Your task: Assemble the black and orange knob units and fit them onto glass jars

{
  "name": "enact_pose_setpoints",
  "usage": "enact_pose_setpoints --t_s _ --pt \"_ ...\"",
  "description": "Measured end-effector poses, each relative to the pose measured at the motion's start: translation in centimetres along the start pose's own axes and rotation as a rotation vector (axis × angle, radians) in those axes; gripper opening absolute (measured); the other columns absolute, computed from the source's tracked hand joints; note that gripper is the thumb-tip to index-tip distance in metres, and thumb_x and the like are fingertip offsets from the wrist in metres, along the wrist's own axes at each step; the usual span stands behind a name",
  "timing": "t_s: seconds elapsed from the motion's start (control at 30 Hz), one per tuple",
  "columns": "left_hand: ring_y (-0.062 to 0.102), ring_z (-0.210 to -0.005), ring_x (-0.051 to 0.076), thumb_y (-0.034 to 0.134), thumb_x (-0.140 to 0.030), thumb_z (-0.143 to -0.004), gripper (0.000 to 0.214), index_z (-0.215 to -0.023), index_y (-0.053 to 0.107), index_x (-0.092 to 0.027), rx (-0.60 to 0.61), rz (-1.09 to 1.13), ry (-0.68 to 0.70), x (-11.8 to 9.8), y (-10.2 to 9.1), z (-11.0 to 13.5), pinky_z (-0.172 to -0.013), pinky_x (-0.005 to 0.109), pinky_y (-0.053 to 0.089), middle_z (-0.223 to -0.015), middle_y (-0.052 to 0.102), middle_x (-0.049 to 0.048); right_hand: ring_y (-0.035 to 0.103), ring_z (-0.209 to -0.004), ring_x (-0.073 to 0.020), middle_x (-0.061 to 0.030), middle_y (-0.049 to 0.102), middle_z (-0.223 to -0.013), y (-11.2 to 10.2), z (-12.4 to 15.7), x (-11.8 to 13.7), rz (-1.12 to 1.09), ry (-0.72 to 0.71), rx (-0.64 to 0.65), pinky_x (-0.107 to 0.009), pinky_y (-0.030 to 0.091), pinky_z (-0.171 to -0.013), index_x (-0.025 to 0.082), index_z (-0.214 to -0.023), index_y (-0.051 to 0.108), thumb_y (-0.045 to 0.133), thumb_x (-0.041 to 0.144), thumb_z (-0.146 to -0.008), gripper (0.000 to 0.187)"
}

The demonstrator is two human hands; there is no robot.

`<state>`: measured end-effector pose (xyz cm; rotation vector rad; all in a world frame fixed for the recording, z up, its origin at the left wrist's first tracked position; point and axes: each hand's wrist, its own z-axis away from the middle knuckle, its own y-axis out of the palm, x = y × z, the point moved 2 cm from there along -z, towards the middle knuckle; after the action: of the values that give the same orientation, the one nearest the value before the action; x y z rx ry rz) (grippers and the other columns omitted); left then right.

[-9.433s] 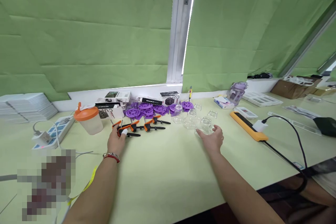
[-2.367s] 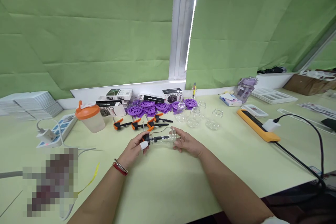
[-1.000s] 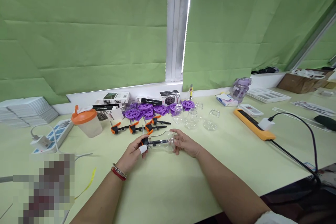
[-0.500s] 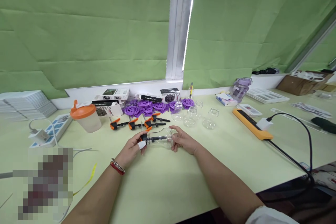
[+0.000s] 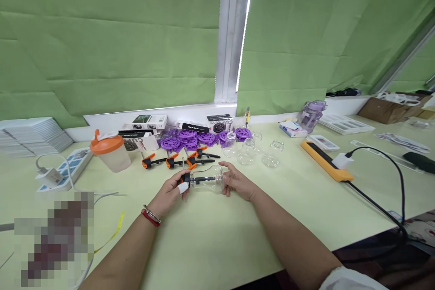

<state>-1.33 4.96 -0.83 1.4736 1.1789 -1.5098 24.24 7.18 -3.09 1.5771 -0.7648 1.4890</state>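
Observation:
A clear bottle (image 5: 215, 186) lies sideways between my two hands, low over the table. My left hand (image 5: 171, 194) is closed around the black and orange spray head (image 5: 185, 178) at the bottle's neck; a white covering wraps one of its digits. The head's black stem (image 5: 204, 180) shows inside the bottle. My right hand (image 5: 238, 182) grips the bottle's base end with bent fingers. Just beyond the hands lie several similar black and orange spray heads (image 5: 173, 161). Clear bottles (image 5: 245, 157) stand to the right of these.
Purple wheel-shaped plastic pieces (image 5: 188, 136) are piled at the back beside cup holder boxes (image 5: 219, 123). An orange-lidded cup (image 5: 115, 158) and a white power strip (image 5: 73, 167) stand left. On the right are a yellow power strip (image 5: 326, 162) with a cable and a purple bottle (image 5: 311, 115).
The black stem looks slightly turned inside the bottle. Both hands keep nearly the same place and hold.

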Motion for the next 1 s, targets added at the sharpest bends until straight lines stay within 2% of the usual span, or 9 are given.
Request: enact_pose_setpoints --t_s 0.17,0.3,0.37,0.5,0.6,0.7,0.77,0.83,1.0 --pt "0.050 -0.060 0.013 0.055 -0.036 -0.084 0.050 -0.128 0.046 -0.014 -0.001 -0.008 0.008 -0.20 0.06 0.09 -0.065 0.031 0.044 -0.069 0.055 -0.0014 0.060 -0.056 -0.0124 -0.0040 0.062 -0.081 0.25 -0.07 0.18 0.034 0.019 -0.014 -0.024 0.048 -0.047 0.020 -0.129 0.041 0.052 0.060 -0.083 0.062" --pt "0.051 -0.060 0.014 0.055 -0.036 -0.083 0.051 -0.129 0.047 -0.015 -0.021 0.004 -0.001 -0.14 -0.16 0.14 -0.063 0.030 0.044 -0.071 0.056 -0.0004 0.062 -0.071 -0.0117 -0.0086 0.054 -0.113 0.27 0.31 0.52 0.041 -0.087 0.062 -0.030 0.054 -0.064 0.025 -0.136 0.038 0.071 0.046 -0.075 0.072" --pt "0.051 -0.061 0.014 0.055 -0.037 -0.084 0.052 -0.130 0.047 -0.015 -0.021 -0.002 0.005 -0.18 -0.25 0.18 -0.063 0.030 0.044 -0.071 0.057 0.0000 0.062 -0.071 -0.0103 -0.0091 0.048 -0.123 0.29 0.38 0.59 0.044 -0.095 0.058 -0.030 0.055 -0.062 0.032 -0.138 0.031 0.074 0.041 -0.073 0.078" --pt "0.051 -0.060 0.013 0.054 -0.037 -0.084 0.051 -0.130 0.048 -0.015 -0.001 -0.016 0.021 -0.40 -0.11 0.29 -0.063 0.030 0.044 -0.071 0.057 0.0003 0.061 -0.057 -0.0115 -0.0045 0.058 -0.095 0.31 0.11 0.30 0.048 -0.051 0.011 -0.024 0.049 -0.045 0.027 -0.132 0.035 0.063 0.053 -0.079 0.066" --pt "0.051 -0.061 0.014 0.055 -0.036 -0.084 0.051 -0.130 0.047 -0.015 0.011 -0.025 0.024 -0.42 0.12 0.28 -0.063 0.031 0.044 -0.071 0.057 0.0004 0.062 -0.056 -0.0133 -0.0027 0.060 -0.081 0.17 0.02 0.07 0.035 -0.046 -0.007 -0.025 0.050 -0.047 0.021 -0.128 0.040 0.058 0.059 -0.080 0.064" --pt "0.051 -0.060 0.013 0.055 -0.035 -0.084 0.050 -0.129 0.046 -0.014 0.010 -0.029 0.037 -0.27 0.11 0.18 -0.066 0.031 0.045 -0.071 0.056 -0.0003 0.064 -0.066 -0.0136 -0.0083 0.059 -0.101 0.13 0.29 0.34 0.033 -0.094 0.028 -0.029 0.054 -0.058 0.020 -0.130 0.042 0.064 0.053 -0.079 0.065" --pt "0.050 -0.060 0.013 0.054 -0.035 -0.085 0.049 -0.129 0.045 -0.014 0.007 -0.023 0.043 -0.17 -0.02 0.13 -0.065 0.031 0.044 -0.071 0.056 -0.0003 0.064 -0.071 -0.0127 -0.0111 0.050 -0.121 0.20 0.53 0.67 0.034 -0.109 0.050 -0.032 0.055 -0.064 0.026 -0.134 0.038 0.071 0.044 -0.074 0.071" --pt "0.051 -0.060 0.013 0.054 -0.035 -0.086 0.048 -0.128 0.045 -0.015 0.008 -0.020 0.046 -0.13 -0.16 0.12 -0.066 0.031 0.044 -0.072 0.057 -0.0001 0.064 -0.070 -0.0115 -0.0106 0.046 -0.126 0.26 0.62 0.87 0.034 -0.094 0.042 -0.032 0.055 -0.063 0.033 -0.138 0.029 0.075 0.039 -0.072 0.081" --pt "0.051 -0.059 0.012 0.054 -0.035 -0.086 0.048 -0.128 0.045 -0.014 0.020 -0.036 0.047 -0.22 -0.08 0.21 -0.068 0.031 0.044 -0.072 0.057 -0.0005 0.062 -0.055 -0.0126 -0.0033 0.060 -0.088 0.17 0.00 0.28 0.057 -0.049 0.025 -0.026 0.050 -0.047 0.025 -0.130 0.036 0.062 0.052 -0.080 0.063"
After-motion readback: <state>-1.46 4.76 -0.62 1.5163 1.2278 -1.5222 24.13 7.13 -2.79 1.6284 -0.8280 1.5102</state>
